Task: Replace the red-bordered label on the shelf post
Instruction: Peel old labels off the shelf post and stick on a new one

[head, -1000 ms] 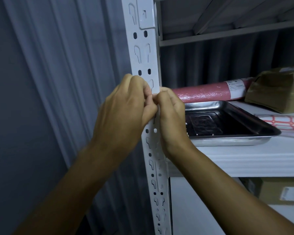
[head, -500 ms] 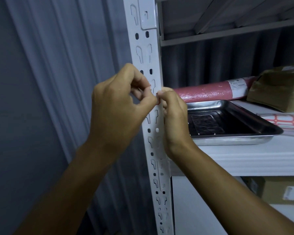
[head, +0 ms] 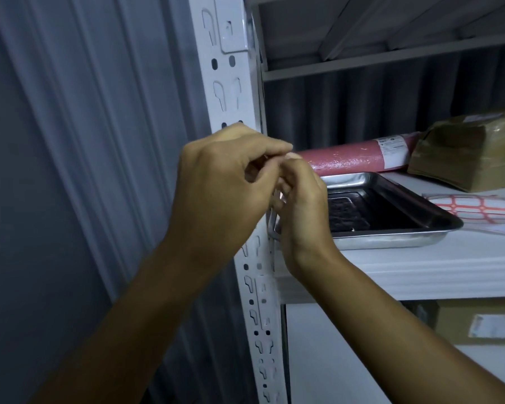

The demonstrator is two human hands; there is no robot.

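Observation:
The white slotted shelf post (head: 231,91) runs down the middle of the view. My left hand (head: 222,185) and my right hand (head: 302,211) meet in front of it, just above the shelf board (head: 420,266). Their fingertips are pinched together on something small. That appears to be the red-bordered label, of which only a pale sliver (head: 281,196) shows between the fingers. The stretch of post behind my hands is hidden. A sheet of spare red-bordered labels (head: 475,207) lies on the shelf at the right.
A steel tray (head: 391,240) sits on the shelf right beside my right hand. Behind it lie a pink roll (head: 353,157) and a brown wrapped package (head: 473,150). A cardboard box (head: 478,322) stands on the shelf below. A grey curtain hangs at the left.
My hands have come away from the face of the post and shifted slightly right. The left fingers have curled over onto the right fingertips.

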